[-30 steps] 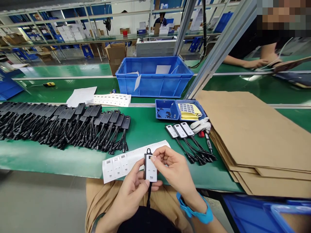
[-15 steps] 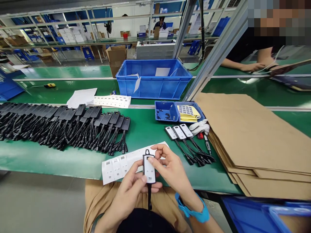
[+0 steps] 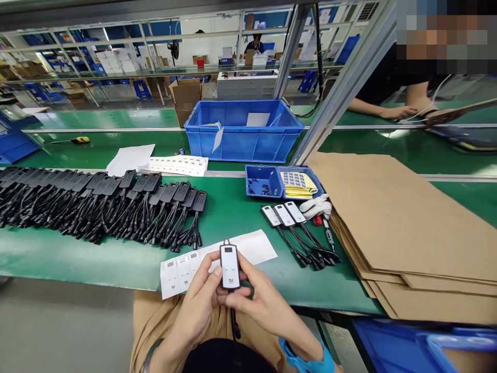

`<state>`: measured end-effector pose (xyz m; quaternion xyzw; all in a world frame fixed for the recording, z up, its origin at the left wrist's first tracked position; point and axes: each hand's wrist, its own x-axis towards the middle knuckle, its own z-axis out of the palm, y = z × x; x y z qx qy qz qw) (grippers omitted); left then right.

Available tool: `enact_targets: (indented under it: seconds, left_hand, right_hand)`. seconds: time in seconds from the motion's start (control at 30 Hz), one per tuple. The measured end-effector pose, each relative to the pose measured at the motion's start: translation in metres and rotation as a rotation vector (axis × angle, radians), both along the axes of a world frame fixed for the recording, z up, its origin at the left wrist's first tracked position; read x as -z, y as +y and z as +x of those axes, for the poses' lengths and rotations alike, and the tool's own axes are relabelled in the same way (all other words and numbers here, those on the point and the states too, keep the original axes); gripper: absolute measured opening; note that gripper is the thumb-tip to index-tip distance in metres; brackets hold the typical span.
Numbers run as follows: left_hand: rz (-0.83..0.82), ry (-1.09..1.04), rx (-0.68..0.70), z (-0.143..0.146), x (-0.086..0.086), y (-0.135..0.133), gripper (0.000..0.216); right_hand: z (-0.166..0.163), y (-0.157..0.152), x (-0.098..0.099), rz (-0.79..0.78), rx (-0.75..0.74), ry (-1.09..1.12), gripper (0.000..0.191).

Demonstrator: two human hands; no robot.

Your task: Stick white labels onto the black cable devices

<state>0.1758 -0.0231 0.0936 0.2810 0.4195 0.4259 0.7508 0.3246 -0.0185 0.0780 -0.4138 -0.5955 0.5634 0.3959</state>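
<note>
Between both hands, over my lap at the bench edge, is a small black electronic module (image 3: 230,267) with a white front label marked TS3, a dark window and a hanging loop on top. Its black cable hangs down. My left hand (image 3: 202,290) grips its left side, thumb on the edge. My right hand (image 3: 258,295) holds the right side and lower end, some fingertips hidden behind it. Under and behind the module lies a white label sheet (image 3: 248,249) with several TS3 labels at its left end. Labelled modules with cables (image 3: 285,215) lie to the right.
A long row of black modules with cables (image 3: 116,207) covers the left bench. Ahead stand a blue crate (image 3: 244,140) and a small blue tray (image 3: 264,181). White gloves (image 3: 316,206) and cardboard sheets (image 3: 404,217) lie right. Another person's hand (image 3: 399,112) is beyond the metal post.
My right hand has moved from the module's top, where its thumb pressed the label, down to its right side. The module has shifted slightly left; the left hand still holds it.
</note>
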Motion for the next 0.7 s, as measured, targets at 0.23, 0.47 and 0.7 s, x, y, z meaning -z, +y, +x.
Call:
enact_targets:
  seconds: [0.23,0.47,0.7]
  left_hand:
    - [0.146,0.257,0.01,0.006,0.0,-0.001,0.047]
    - [0.066,0.088,-0.072,0.013,0.004,0.007,0.05]
    - [0.189,0.003,0.13,0.009,0.013,0.008,0.058]
  right_hand:
    - [-0.005,0.003,-0.001,0.118,0.191,-0.149,0.046]
    - [-0.006,0.001,-0.003,0.276,0.226,-0.356,0.049]
    - [0.035,0.037,-0.015,0.46,0.308,-0.799,0.041]
